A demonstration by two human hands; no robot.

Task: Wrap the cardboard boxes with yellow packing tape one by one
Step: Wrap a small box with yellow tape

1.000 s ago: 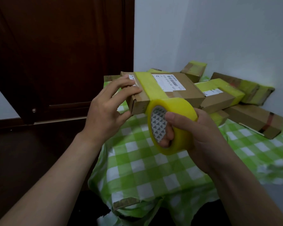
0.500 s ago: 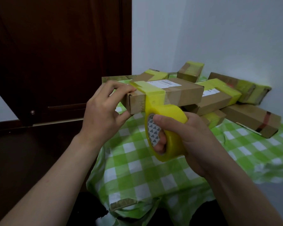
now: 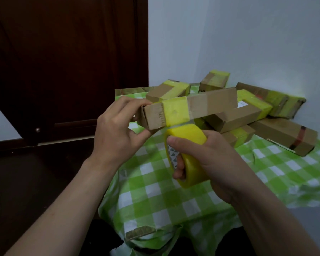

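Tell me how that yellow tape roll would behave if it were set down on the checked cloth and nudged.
The yellow tape roll is round, so on its rim it would probably roll. Laid flat on the checked cloth it should stay put. It looks stiff: the right hand grips it through the core without visibly deforming it. A strip still joins it to the held box, which would likely tug.

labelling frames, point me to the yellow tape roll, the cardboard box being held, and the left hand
yellow tape roll (image 3: 192, 172), head view, outer band.
held cardboard box (image 3: 211, 106), head view, bare side face.
left hand (image 3: 116, 132), head view, back of hand.
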